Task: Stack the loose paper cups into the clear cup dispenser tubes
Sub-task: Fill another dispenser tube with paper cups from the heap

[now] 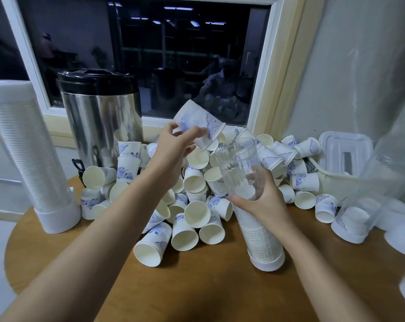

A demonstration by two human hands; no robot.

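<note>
My left hand (173,147) holds a white paper cup with blue print (200,122) up in the air, tilted with its mouth down and right, just left of the open top of a clear dispenser tube (238,163). My right hand (259,201) grips that tube at mid height. The tube stands on the wooden table (196,287), and its lower half is filled with stacked cups down to a white base (267,261). A big pile of loose paper cups (192,196) lies behind and to the left of it.
A full dispenser tube (27,159) stands at the left edge. A steel urn with a black lid (101,117) is behind the pile by the window. At the right are a white basket (336,182), another clear tube (368,194) holding a few cups, and white caps (403,238).
</note>
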